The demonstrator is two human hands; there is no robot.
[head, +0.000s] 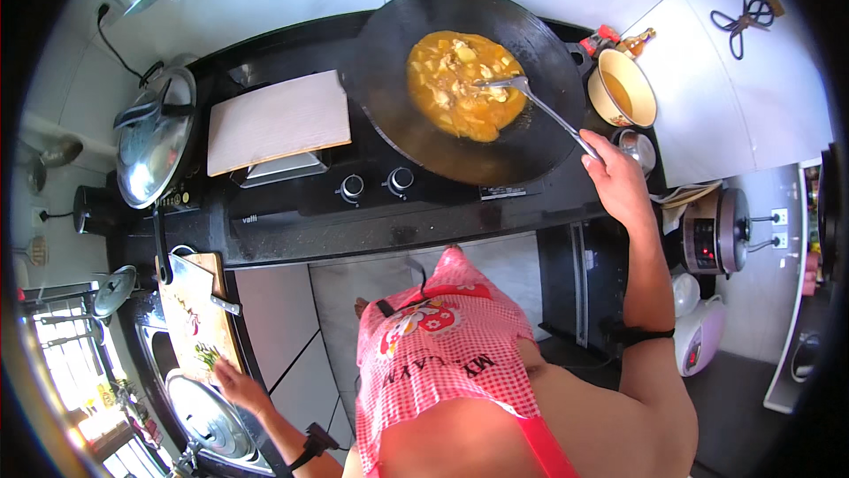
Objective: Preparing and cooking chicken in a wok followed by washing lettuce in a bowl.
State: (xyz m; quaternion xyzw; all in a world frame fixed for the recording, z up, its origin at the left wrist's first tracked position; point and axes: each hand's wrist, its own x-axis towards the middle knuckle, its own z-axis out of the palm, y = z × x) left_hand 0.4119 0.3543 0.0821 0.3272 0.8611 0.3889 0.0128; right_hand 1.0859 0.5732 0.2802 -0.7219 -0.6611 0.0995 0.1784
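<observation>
A large black wok (404,100) stands on the black gas hob, holding an orange-brown stew (464,106) with pale chunks. My right hand (617,179) grips the handle of a metal spatula (550,110), whose blade lies in the stew. At the lower left, my left hand (237,385) is at the edge of a wooden cutting board (222,325), its fingertips by some chopped green herbs (207,355); whether it pinches any is too small to tell. A cleaver (195,279) and small reddish pieces (191,322) lie on the same board.
A cream enamel bowl (622,88) with brown liquid stands right of the wok, near bottles. Cardboard (278,123) covers the left burner. A glass-lidded pan (158,140) stands farther left, its handle reaching over the board. A metal lid (209,415) lies below the board.
</observation>
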